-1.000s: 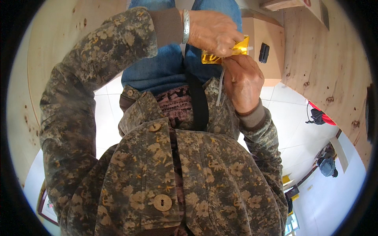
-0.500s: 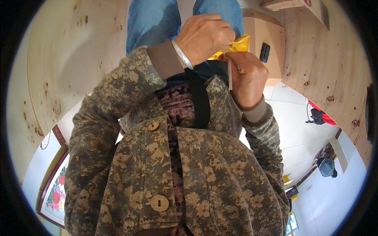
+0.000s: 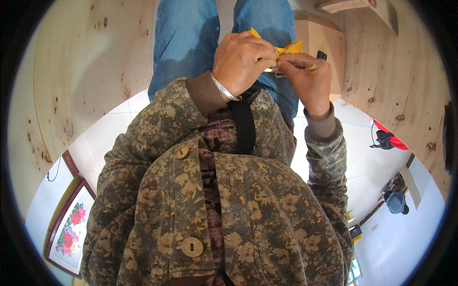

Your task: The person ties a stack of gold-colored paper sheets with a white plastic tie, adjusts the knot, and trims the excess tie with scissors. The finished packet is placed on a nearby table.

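Observation:
A yellow plastic packet (image 3: 292, 47) is pinched between my two hands, in front of my jeans. My left hand (image 3: 242, 63), with a silver bangle at its wrist, has its fingers closed on the packet's left part. A yellow corner sticks out above its knuckles. My right hand (image 3: 311, 80) grips the packet's right edge between thumb and fingers. Both sets of fingertips nearly meet. A small whitish, shiny bit shows just below them; I cannot make out what it is. My fingers hide much of the packet.
Pale wooden boards stand at the left (image 3: 90, 62) and right (image 3: 391, 71). Beyond my right hand is a cardboard box (image 3: 332, 43) with a small black object (image 3: 322, 55) on it. A framed flower picture (image 3: 71, 229) is at lower left, a red-and-black item (image 3: 389, 139) at right.
Both hands have shifted: the left slightly down toward my body, the right slightly to the right and up. The pale strip that hung below my right hand no longer shows there.

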`<move>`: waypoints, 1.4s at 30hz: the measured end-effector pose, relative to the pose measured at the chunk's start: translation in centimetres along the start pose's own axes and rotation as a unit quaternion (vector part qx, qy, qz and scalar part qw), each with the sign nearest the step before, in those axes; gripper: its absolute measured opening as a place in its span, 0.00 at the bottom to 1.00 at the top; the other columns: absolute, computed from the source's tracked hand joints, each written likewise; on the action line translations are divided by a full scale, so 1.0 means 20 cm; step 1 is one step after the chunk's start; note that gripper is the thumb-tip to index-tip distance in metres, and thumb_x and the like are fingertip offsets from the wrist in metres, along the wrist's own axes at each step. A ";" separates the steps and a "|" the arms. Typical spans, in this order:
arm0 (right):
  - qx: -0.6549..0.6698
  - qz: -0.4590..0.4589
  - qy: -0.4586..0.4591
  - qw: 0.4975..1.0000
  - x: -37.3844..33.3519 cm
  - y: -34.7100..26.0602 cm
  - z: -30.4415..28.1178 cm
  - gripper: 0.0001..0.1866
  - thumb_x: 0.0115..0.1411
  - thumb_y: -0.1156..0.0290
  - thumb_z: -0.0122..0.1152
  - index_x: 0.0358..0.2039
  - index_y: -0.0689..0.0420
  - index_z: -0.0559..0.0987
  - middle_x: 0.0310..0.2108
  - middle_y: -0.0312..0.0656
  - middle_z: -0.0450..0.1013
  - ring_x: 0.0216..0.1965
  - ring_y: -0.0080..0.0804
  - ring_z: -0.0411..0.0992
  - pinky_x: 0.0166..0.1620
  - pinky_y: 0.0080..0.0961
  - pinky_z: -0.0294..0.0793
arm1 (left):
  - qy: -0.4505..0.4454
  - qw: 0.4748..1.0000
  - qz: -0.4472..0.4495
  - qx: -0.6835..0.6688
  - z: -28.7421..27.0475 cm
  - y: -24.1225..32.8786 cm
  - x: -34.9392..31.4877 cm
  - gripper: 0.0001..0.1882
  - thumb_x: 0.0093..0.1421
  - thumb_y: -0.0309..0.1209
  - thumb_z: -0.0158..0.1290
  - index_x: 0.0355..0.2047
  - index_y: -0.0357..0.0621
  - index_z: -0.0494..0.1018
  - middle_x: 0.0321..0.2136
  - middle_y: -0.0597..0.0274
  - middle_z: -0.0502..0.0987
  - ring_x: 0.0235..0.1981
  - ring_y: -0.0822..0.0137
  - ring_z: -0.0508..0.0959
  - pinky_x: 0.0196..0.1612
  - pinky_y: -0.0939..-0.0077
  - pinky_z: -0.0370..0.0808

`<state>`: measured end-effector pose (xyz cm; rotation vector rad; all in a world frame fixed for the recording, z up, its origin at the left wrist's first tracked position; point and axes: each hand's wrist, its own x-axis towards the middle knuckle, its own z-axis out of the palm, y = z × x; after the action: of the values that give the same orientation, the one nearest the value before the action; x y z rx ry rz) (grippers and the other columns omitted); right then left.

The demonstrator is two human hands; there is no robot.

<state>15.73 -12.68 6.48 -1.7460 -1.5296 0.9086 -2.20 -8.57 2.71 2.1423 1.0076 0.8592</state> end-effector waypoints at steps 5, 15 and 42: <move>-0.002 0.018 -0.045 0.999 0.06 0.05 -0.03 0.06 0.53 0.68 0.71 0.29 0.57 0.87 0.22 0.40 0.81 0.21 0.23 0.78 0.26 0.20 0.74 | 0.036 0.998 0.035 0.028 0.02 0.01 -0.01 0.04 0.52 0.31 0.64 0.29 0.47 0.84 0.34 0.65 0.84 0.34 0.62 0.80 0.40 0.64 0.75; 0.090 0.071 -0.056 0.992 0.09 0.09 -0.02 0.06 0.54 0.70 0.71 0.30 0.58 0.87 0.23 0.38 0.81 0.23 0.19 0.77 0.28 0.17 0.75 | 0.061 0.996 -0.047 0.051 0.08 0.06 -0.02 0.06 0.50 0.34 0.66 0.26 0.48 0.84 0.33 0.65 0.84 0.34 0.60 0.79 0.41 0.62 0.74; -0.349 -0.472 0.027 0.809 0.18 0.01 -0.24 0.24 0.43 0.76 0.65 0.45 0.56 0.82 0.35 0.37 0.73 0.35 0.34 0.72 0.36 0.29 0.73 | 0.053 0.995 -0.074 0.051 0.12 0.11 -0.02 0.05 0.50 0.32 0.64 0.21 0.49 0.80 0.31 0.71 0.82 0.32 0.62 0.75 0.42 0.63 0.70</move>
<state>20.22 -9.18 8.62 -1.0684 -2.4986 -0.2563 0.29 -10.60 2.79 2.0928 1.2723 0.8735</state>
